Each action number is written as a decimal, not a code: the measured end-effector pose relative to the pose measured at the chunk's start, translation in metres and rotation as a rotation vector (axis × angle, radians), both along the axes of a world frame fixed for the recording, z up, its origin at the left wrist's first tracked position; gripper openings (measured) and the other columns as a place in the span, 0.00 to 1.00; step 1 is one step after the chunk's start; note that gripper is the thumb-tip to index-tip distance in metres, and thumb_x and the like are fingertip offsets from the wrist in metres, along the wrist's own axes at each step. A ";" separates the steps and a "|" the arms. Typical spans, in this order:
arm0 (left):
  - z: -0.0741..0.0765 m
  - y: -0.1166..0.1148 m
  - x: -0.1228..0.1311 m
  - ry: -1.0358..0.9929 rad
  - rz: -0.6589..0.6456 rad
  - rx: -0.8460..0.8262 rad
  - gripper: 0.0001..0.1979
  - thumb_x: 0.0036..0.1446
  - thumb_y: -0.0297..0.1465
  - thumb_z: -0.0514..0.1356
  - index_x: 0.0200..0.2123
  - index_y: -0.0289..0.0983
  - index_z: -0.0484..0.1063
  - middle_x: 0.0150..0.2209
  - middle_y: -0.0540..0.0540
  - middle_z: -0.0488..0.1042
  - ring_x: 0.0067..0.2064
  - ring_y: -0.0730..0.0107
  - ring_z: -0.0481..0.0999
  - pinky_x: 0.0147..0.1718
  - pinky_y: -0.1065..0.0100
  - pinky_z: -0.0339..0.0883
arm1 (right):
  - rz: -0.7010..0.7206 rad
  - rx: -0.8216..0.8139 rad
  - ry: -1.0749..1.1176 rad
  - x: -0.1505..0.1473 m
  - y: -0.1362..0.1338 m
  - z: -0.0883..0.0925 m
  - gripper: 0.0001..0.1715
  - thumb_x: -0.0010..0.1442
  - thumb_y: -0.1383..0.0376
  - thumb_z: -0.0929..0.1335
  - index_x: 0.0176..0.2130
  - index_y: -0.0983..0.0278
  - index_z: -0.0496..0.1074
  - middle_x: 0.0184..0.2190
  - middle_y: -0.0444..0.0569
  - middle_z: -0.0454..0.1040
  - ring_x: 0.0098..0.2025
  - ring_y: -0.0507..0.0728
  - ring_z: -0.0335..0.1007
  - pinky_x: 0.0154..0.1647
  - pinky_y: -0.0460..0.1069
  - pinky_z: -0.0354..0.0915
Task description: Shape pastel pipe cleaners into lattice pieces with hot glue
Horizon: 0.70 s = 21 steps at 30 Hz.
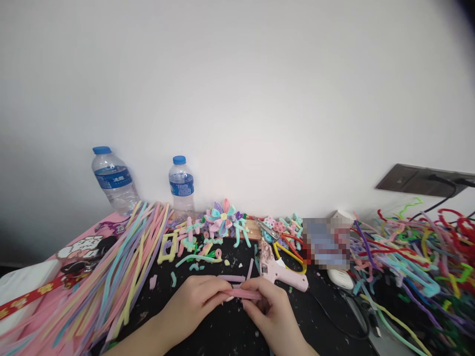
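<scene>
Both hands meet over the black table mat (222,331), low in the middle of the view. A short pink pipe cleaner (245,293) runs between them. My left hand (198,299) pinches its left end between thumb and fingers. My right hand (272,309) has its fingers closed around the other end. Just beyond the fingertips lies a lilac pipe cleaner piece (232,278), partly hidden by the hands. A pink glue gun (284,275) rests right beside my right hand, its nozzle end pointing away. Finished pipe cleaner shapes, including a multicoloured flower (223,217), lie further back.
Long pastel pipe cleaners (129,267) spread along the left. Two water bottles (181,188) stand against the wall. Scissors with yellow handles (293,254), a blurred-out object (326,243) and a white mouse-like case (340,279) sit right. Tangled pipe cleaners (423,267) and a cable (334,321) lie beyond.
</scene>
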State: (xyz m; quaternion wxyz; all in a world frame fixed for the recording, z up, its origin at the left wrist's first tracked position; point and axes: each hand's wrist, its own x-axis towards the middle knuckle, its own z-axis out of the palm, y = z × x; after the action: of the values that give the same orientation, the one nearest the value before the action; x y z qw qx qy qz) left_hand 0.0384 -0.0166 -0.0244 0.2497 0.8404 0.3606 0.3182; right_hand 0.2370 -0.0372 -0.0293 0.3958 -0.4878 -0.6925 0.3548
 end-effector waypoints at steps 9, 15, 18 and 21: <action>0.000 0.000 0.001 -0.014 -0.043 -0.040 0.09 0.60 0.29 0.55 0.40 0.42 0.74 0.35 0.51 0.78 0.35 0.73 0.76 0.36 0.76 0.66 | 0.042 0.148 -0.057 0.001 -0.002 0.000 0.06 0.55 0.71 0.67 0.33 0.63 0.75 0.29 0.47 0.77 0.31 0.54 0.73 0.32 0.44 0.66; 0.004 -0.002 0.003 0.028 -0.028 -0.040 0.09 0.60 0.29 0.55 0.39 0.41 0.75 0.34 0.51 0.79 0.34 0.71 0.77 0.35 0.75 0.67 | 0.095 0.164 -0.133 0.003 0.001 0.002 0.06 0.57 0.67 0.67 0.35 0.63 0.75 0.31 0.48 0.76 0.33 0.55 0.73 0.35 0.46 0.66; 0.006 -0.003 0.005 0.023 -0.028 -0.050 0.08 0.60 0.28 0.55 0.38 0.41 0.75 0.34 0.51 0.79 0.34 0.72 0.77 0.36 0.75 0.67 | 0.134 0.172 -0.158 0.003 0.002 0.002 0.07 0.58 0.67 0.66 0.36 0.62 0.74 0.31 0.49 0.76 0.33 0.55 0.73 0.35 0.46 0.66; 0.006 -0.004 0.006 0.027 -0.026 -0.072 0.08 0.60 0.28 0.55 0.37 0.41 0.75 0.34 0.52 0.79 0.35 0.73 0.77 0.36 0.76 0.66 | 0.136 0.162 -0.180 0.003 0.001 0.001 0.08 0.59 0.67 0.65 0.35 0.63 0.75 0.30 0.49 0.76 0.33 0.55 0.72 0.35 0.46 0.65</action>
State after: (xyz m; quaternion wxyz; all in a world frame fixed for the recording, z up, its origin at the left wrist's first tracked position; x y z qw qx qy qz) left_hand 0.0440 -0.0203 -0.0186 0.2789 0.8397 0.3643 0.2905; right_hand 0.2401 -0.0361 -0.0285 0.3452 -0.4359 -0.7831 0.2785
